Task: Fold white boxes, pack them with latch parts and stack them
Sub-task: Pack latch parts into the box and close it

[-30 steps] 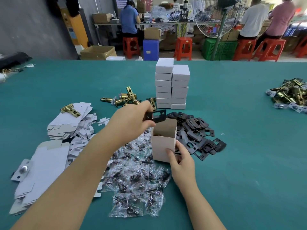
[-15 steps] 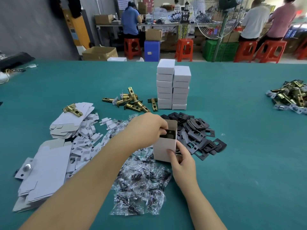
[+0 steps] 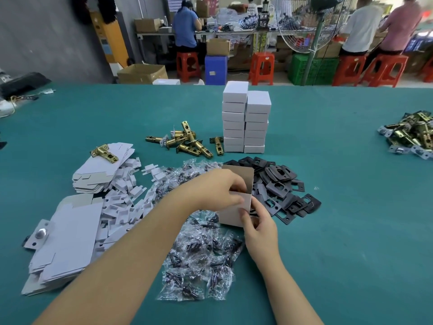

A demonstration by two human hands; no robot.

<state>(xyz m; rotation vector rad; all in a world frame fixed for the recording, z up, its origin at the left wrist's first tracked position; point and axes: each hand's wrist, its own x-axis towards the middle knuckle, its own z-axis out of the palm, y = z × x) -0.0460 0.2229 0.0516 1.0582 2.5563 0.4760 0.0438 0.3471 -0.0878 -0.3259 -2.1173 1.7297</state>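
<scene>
An open white box (image 3: 230,215) stands upright on the green table (image 3: 351,242), its brown-lined lid flap (image 3: 243,174) raised at the back. My left hand (image 3: 215,191) is at the box's mouth, fingers curled over its front edge with the thumb on the outside. My right hand (image 3: 260,228) grips the lower right corner. What lies inside the box is hidden. Two stacks of closed white boxes (image 3: 246,123) stand behind. Black strike plates (image 3: 281,184) are heaped to the right of the box, brass latches (image 3: 187,141) to the left of the stacks.
Bagged screws (image 3: 201,256) lie in a heap under my left forearm. Flat box blanks (image 3: 65,231) and cut scraps cover the left, with one brass latch (image 3: 104,153) on top. Another latch pile (image 3: 410,134) sits far right. People work at benches behind.
My left hand carried a black strike plate down into the box; the plate is now out of sight and the fingers have closed on the box's front edge. My right hand stayed on the box.
</scene>
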